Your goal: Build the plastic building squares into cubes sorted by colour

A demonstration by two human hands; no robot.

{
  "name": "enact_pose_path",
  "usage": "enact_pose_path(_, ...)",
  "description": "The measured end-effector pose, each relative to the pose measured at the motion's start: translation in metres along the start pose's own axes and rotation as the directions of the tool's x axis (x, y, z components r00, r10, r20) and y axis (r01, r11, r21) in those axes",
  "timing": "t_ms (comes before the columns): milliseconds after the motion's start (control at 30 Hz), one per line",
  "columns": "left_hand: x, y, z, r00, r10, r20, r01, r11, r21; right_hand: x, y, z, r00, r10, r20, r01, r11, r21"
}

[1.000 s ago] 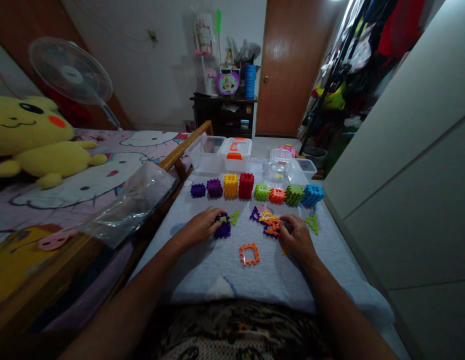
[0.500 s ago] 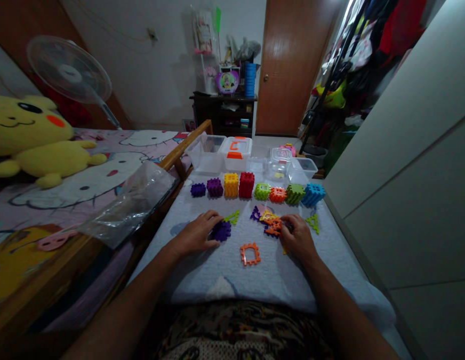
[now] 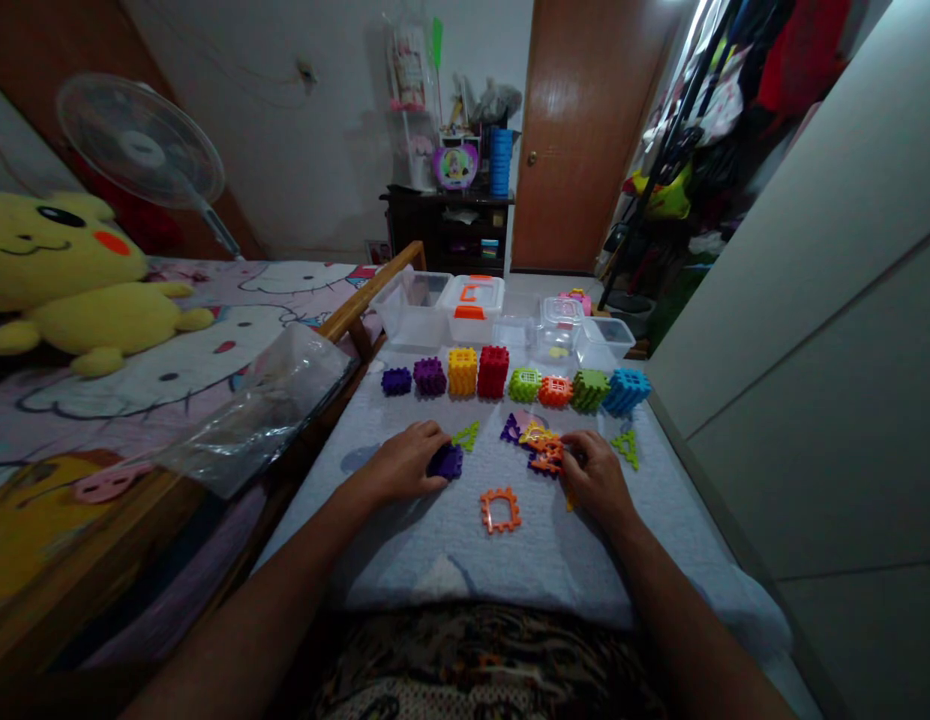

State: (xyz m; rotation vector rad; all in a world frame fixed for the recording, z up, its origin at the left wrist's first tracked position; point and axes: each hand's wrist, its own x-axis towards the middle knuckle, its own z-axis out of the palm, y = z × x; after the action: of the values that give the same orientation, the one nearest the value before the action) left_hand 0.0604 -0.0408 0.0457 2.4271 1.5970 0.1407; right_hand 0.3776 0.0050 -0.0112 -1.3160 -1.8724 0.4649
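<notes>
My left hand (image 3: 409, 460) is closed on dark purple building tiles (image 3: 447, 462) with notched edges, low over the cloth. A green triangular tile (image 3: 466, 436) lies just beyond its fingertips. On the right, my right hand (image 3: 596, 472) has its fingers curled at the edge of an orange tile (image 3: 547, 452) in a small loose pile; the fingertips are partly hidden. Yellow tile (image 3: 536, 432) and purple tile (image 3: 511, 428) pieces lie in that same pile. Between the hands and nearer to me is an orange square frame tile (image 3: 500, 510). Another green triangle (image 3: 627, 448) rests right of my right hand.
Across the table (image 3: 435, 550) stands a row of colour-sorted tile stacks, among them a red stack (image 3: 493, 372) and a blue stack (image 3: 627, 390). Behind them are clear plastic boxes (image 3: 412, 325). A wooden bed rail (image 3: 375, 290) borders the left, a pale cabinet (image 3: 810, 330) the right.
My left hand has shifted very slightly to the right, covering more of the dark purple tiles. My right hand stays at the orange piece.
</notes>
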Motion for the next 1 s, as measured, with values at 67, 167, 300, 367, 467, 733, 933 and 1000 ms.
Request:
enact_pose_path(67,0.003,-0.001,0.0,1.0,0.004,0.02,-0.004,1.0,0.004,0.0,0.001,0.0,1.0,0.005,0.006,-0.005,1.0,-0.002)
enact_pose_path(167,0.006,-0.002,0.0,0.999,0.017,0.03,-0.018,1.0,0.024,0.0,0.001,0.0,1.0,0.01,0.016,-0.01,1.0,-0.001)
enact_pose_path(300,0.007,0.0,0.003,0.999,0.029,0.019,-0.03,0.998,0.056,0.001,-0.002,-0.001,1.0,0.016,0.024,-0.016,1.0,-0.004)
enact_pose_path(367,0.005,-0.001,0.003,0.999,0.033,-0.018,-0.032,0.998,0.062,0.0,-0.004,-0.001,1.0,0.014,0.023,-0.014,1.0,-0.004)
enact_pose_path(467,-0.003,-0.011,-0.003,0.994,0.031,-0.103,-0.026,0.998,0.057,0.0,-0.005,-0.002,1.0,0.011,0.02,-0.011,1.0,-0.016)
enact_pose_path(733,0.012,-0.107,-0.05,0.941,-0.184,-0.284,0.205,0.978,0.048,-0.001,-0.001,-0.001,0.999,0.024,0.048,-0.024,1.0,-0.02)
enact_pose_path(933,0.059,-0.151,-0.064,0.948,-0.299,-0.108,0.298,0.954,-0.019,-0.001,-0.001,-0.002,0.997,0.045,0.062,-0.044,0.999,-0.022)
enact_pose_path(1000,0.069,-0.157,-0.064,0.946,-0.312,-0.089,0.311,0.95,-0.02,0.0,-0.001,-0.002,0.997,0.042,0.059,-0.041,0.999,-0.021)
